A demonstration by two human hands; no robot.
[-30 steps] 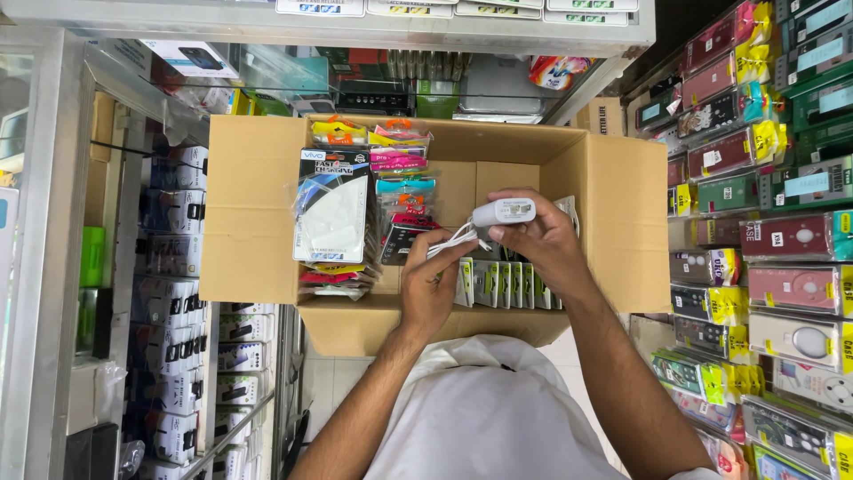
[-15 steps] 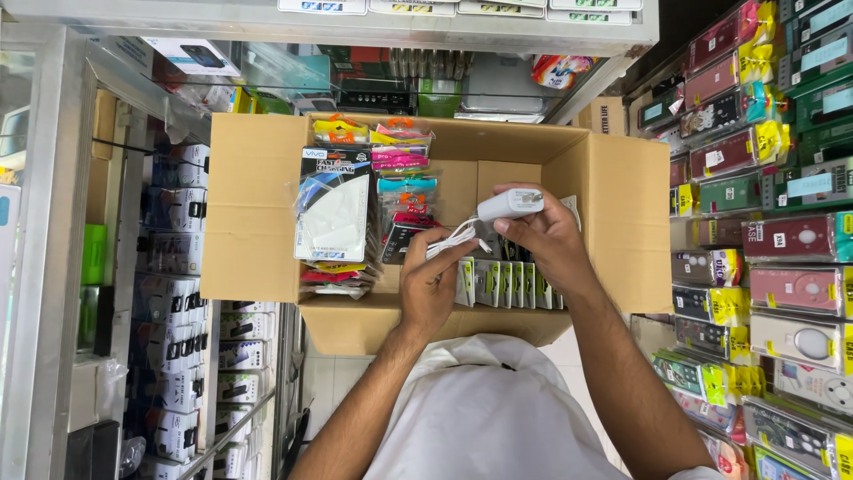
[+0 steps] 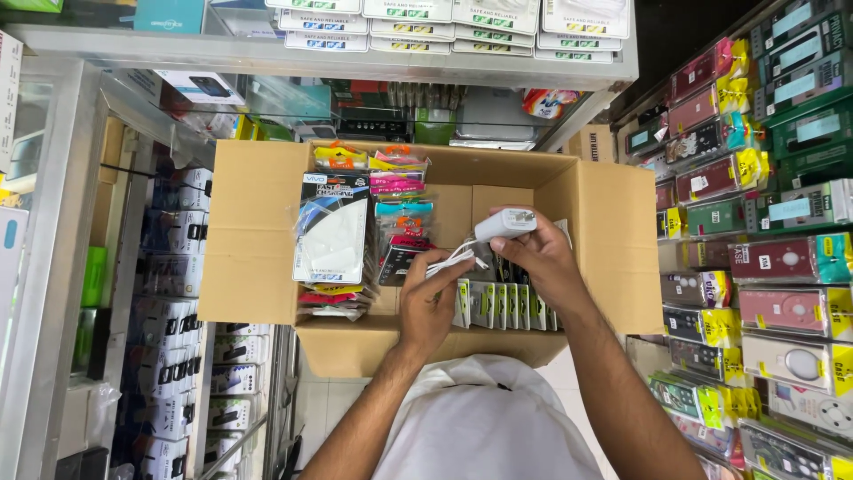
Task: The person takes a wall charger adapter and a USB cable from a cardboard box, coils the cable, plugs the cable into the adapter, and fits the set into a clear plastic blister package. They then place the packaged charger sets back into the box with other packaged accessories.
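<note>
Right hand [image 3: 542, 258]: closed around a white charger [image 3: 505, 224], which is held above the middle of the box, prongs pointing away from the person.
Left hand [image 3: 431, 298]: fingers pinched on the white cable [image 3: 455, 259] that trails from the charger; the hand sits just left of and below the right hand.
Box [image 3: 253, 240]: open cardboard carton, flaps folded outward, resting in front of the person's torso.
Packs [image 3: 499, 306]: a row of small upright packets along the near wall of the box, directly beneath both hands.
Pouch [image 3: 333, 236]: clear bag with a white item inside, lying on a stack at the left of the box.
Sleeves [image 3: 398, 200]: colourful packaged goods stacked beside the pouch, towards the far wall.
Shelf [image 3: 320, 58]: metal ledge beyond the box, carrying flat white cartons.
Cases [image 3: 782, 262]: boxed goods hung in rows on the right wall.
</note>
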